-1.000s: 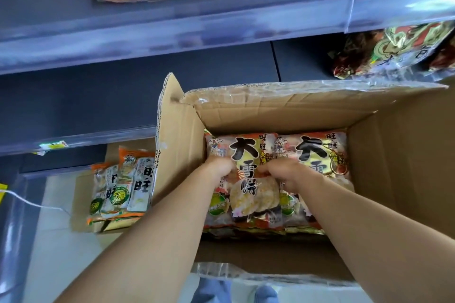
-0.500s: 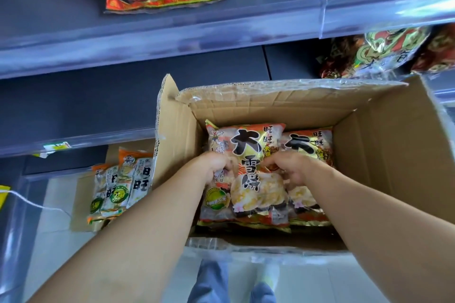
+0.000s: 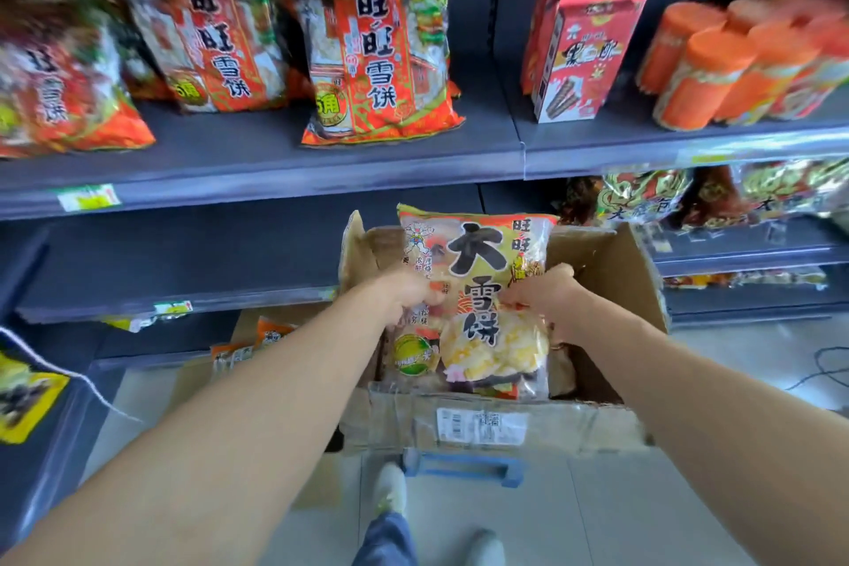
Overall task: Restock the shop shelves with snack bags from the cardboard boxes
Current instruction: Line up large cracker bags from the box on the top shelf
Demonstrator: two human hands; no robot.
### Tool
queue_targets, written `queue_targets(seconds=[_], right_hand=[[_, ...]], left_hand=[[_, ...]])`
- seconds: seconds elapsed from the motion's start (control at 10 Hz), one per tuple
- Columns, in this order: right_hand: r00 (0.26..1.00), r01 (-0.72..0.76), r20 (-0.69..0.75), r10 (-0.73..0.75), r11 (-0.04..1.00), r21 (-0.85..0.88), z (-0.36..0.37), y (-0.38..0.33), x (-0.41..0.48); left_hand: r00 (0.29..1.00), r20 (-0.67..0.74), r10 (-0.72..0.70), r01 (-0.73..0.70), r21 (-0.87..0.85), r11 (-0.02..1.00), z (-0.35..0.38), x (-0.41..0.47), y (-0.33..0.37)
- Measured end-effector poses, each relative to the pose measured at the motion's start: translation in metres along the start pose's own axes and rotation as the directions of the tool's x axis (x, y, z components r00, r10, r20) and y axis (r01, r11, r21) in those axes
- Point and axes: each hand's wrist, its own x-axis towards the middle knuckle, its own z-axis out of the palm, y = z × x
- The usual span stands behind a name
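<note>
**Two hands hold snack bag (image 3: 478, 262) upright over cardboard box (image 3: 606, 271)**

Nearest the lens, a shoe (image 3: 390, 487) & a blue handle (image 3: 464, 471) sit on the floor below the box, whose front wall carries a white label (image 3: 482, 425). Over the box's opening, the left hand (image 3: 409, 290) & right hand (image 3: 542, 294) each grip the bag at mid-height, one per side, fingers curled into it. Bag's long axis runs vertical, top seam up, printed face to camera. Its upper half rises above both grips; lower half hangs below, bottom edge behind the front wall. Beyond, red-orange bags (image 3: 376, 55) stand on the upper shelf (image 3: 275, 161), w/ a red carton (image 3: 579, 51) & orange tubes (image 3: 716, 69) at right.
</note>
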Motion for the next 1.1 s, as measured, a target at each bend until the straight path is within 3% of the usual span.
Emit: queue_targets(seconds=[0.1, 0.2, 0.3, 0.6, 1.0, 1.1], right_hand=[[0.987, 0.129, -0.087, -0.136, 0.989, -0.077, -0.006, -0.042, -0.062], [0.963, 0.235, -0.154, -0.222, 0.97, 0.071, -0.016, -0.066, -0.081], [0.926, 0.351, -0.182, -0.33, 0.932, 0.094, -0.014, -0.102, -0.114], [0.735, 0.672, -0.232, -0.637, 0.73, 0.123, 0.047, -0.221, -0.207], [0.502, 0.863, -0.206, -0.84, 0.475, 0.171, 0.225, -0.347, -0.307], [0.479, 0.875, -0.186, -0.858, 0.448, 0.185, 0.26, -0.368, -0.313]], left_hand=[[0.984, -0.094, 0.149, -0.148, 0.02, 0.989, -0.017, -0.035, 0.024], [0.959, -0.157, 0.236, -0.245, -0.046, 0.968, -0.04, -0.049, 0.043], [0.939, -0.184, 0.291, -0.313, -0.104, 0.944, -0.07, -0.077, 0.069], [0.769, -0.427, 0.476, -0.574, -0.131, 0.809, -0.209, -0.174, 0.1], [0.545, -0.689, 0.477, -0.725, -0.102, 0.682, -0.44, -0.239, 0.065], [0.529, -0.712, 0.463, -0.73, -0.103, 0.676, -0.481, -0.238, 0.059]])
